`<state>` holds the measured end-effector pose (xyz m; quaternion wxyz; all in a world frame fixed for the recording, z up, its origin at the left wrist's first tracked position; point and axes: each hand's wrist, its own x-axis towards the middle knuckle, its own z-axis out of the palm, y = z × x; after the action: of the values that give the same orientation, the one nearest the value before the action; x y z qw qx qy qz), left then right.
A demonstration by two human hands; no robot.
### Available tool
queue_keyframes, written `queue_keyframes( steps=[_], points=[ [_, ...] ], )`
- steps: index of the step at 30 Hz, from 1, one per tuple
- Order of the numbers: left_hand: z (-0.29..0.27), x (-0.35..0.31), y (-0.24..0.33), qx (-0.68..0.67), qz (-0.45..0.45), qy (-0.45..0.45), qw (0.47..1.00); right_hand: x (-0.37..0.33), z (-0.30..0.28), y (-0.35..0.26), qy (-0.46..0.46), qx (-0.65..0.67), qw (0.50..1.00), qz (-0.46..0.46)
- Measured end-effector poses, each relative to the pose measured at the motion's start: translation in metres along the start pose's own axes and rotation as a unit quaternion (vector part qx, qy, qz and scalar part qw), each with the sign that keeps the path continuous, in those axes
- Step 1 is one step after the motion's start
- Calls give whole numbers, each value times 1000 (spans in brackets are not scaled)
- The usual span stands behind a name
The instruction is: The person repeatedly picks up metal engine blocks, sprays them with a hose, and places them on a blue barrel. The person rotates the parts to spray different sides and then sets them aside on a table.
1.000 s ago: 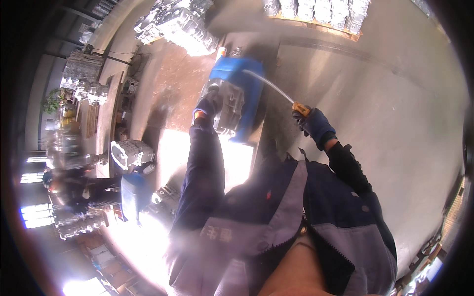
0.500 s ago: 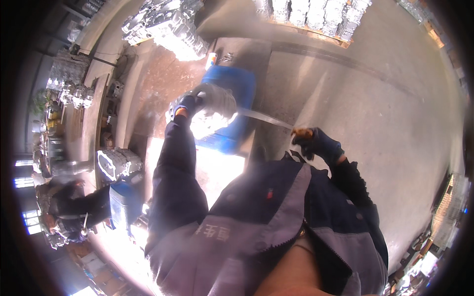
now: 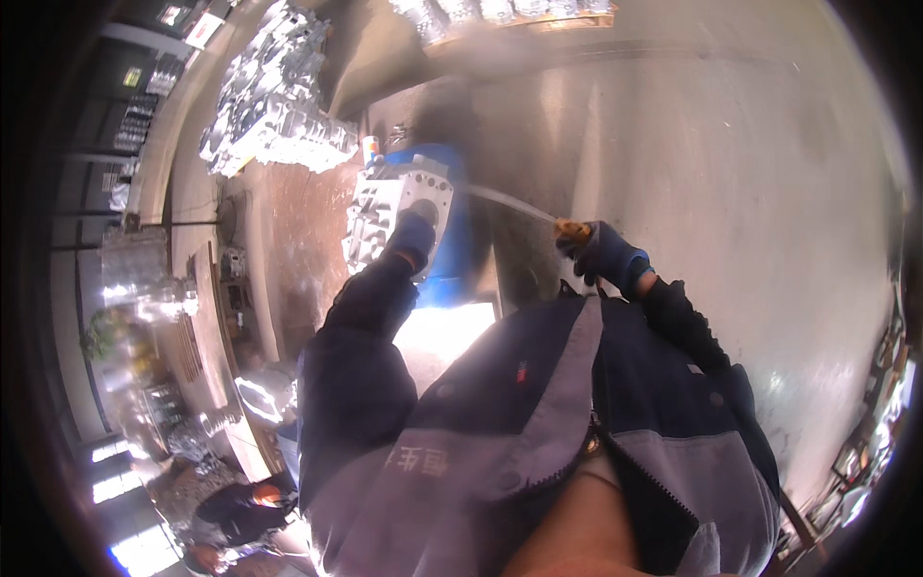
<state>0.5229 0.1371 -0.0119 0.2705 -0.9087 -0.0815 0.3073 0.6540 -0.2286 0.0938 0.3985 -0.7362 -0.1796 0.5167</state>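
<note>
A silvery cast metal housing (image 3: pixel 380 207) with a flat, drilled face stands over a blue drum (image 3: pixel 457 255). My left hand (image 3: pixel 413 238), in a dark glove, grips the housing at the round opening in that face; the fingertips are hidden in it. To the right, my gloved right hand (image 3: pixel 606 258) is closed around the orange-brown handle of a long, narrow file (image 3: pixel 514 204). The file's blade points left toward the drilled face. Blur at its tip hides whether it touches the metal.
A heap of metal castings (image 3: pixel 274 106) lies beyond the housing on the left. More castings (image 3: pixel 500 12) stand on a pallet at the far edge. A small white-and-orange container (image 3: pixel 371 148) is behind the drum. Another person (image 3: pixel 240 514) is at the lower left.
The housing has turned so its drilled face shows, and my left hand has shifted from its far left side to the opening. My right hand still holds the file, slightly higher in view.
</note>
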Motion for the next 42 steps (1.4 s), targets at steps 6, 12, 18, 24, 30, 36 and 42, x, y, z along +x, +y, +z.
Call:
queue_keyframes(
  steps=[6, 12, 18, 24, 30, 36, 42],
  points=[
    [20, 29, 23, -16, -9, 86, 996, -17, 1, -2, -84, 139, 985, 67],
    [10, 7, 26, -31, 3, 106, 994, -7, 17, 22, -49, 91, 989, -102],
    [8, 7, 27, -42, 5, 115, 992, 5, 4, 51, -10, 146, 988, 39],
    [-3, 15, 27, -44, 0, 127, 991, 11, 16, 29, -7, 70, 995, 65],
    [3, 10, 31, -55, 9, 137, 989, 8, 16, 19, -23, 103, 994, -8],
    [30, -12, 39, -91, 46, 138, 985, 1, 15, 20, 24, 149, 988, 17],
    [59, -6, 40, -110, 55, 221, 968, -10, 19, 12, 27, 128, 991, -19]
  ],
)
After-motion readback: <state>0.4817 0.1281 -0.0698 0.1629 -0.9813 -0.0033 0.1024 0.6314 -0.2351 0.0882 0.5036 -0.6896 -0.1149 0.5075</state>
